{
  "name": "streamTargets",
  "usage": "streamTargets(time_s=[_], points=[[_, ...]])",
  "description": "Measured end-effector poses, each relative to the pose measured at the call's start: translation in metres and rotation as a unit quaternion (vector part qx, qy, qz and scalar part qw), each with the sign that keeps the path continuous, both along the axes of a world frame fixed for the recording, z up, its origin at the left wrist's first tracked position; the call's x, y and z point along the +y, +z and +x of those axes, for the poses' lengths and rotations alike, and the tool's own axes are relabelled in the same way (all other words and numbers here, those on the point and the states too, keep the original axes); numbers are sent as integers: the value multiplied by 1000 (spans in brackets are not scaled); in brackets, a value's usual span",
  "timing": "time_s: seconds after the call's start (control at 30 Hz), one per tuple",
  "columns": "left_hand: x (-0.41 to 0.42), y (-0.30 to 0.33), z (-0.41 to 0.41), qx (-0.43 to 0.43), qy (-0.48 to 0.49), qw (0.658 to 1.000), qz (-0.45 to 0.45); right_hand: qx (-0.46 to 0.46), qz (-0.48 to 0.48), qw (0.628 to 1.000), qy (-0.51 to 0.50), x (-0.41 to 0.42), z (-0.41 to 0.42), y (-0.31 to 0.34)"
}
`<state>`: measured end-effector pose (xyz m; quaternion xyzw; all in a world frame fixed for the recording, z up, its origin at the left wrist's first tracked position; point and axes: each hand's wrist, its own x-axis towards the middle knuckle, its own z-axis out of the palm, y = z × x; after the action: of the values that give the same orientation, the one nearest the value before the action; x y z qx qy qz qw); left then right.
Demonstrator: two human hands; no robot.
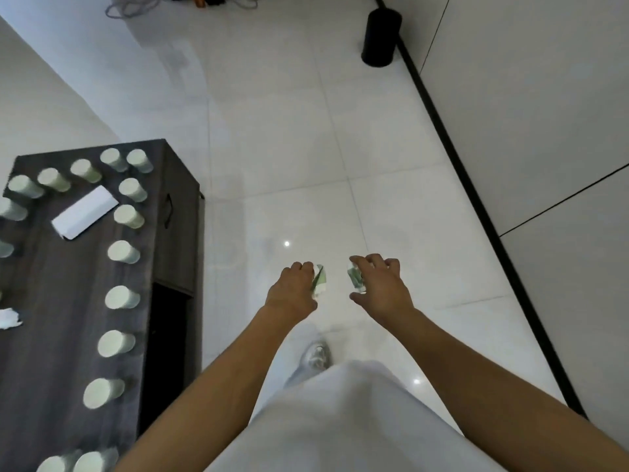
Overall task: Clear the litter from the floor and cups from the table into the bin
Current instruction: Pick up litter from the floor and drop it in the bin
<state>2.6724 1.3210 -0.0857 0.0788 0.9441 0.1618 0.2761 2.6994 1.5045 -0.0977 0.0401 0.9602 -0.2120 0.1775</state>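
Note:
My left hand [293,288] is closed around a crumpled white-and-green paper cup [320,283], held out over the floor. My right hand [381,284] grips a second crushed cup [355,279] of the same kind. Both arms reach forward at waist height. The black cylindrical bin [380,37] stands far ahead against the right wall. Several pale green paper cups, such as one [123,252], stand upside down along the edges of the dark wooden table [68,335] on my left.
A white flat box [85,212] and a crumpled tissue [8,318] lie on the table. White tiled floor [289,131] stretches to the bin. A white wall [544,114] with black skirting runs on the right. Cables [136,5] lie at the far end.

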Motion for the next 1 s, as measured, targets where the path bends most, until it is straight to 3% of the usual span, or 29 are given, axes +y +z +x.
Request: streamTargets(time_s=[0.23,0.53,1.0], points=[[74,3,-166,-3,-52,998,24,-11,-5,999,-49,70,-145,-4],[200,11,-395,-6,-48,998,28,-11,-6,998,-65,203,-377,2],[275,5,-752,3,-62,998,-3,-17,5,999,-50,289,-738,-7]])
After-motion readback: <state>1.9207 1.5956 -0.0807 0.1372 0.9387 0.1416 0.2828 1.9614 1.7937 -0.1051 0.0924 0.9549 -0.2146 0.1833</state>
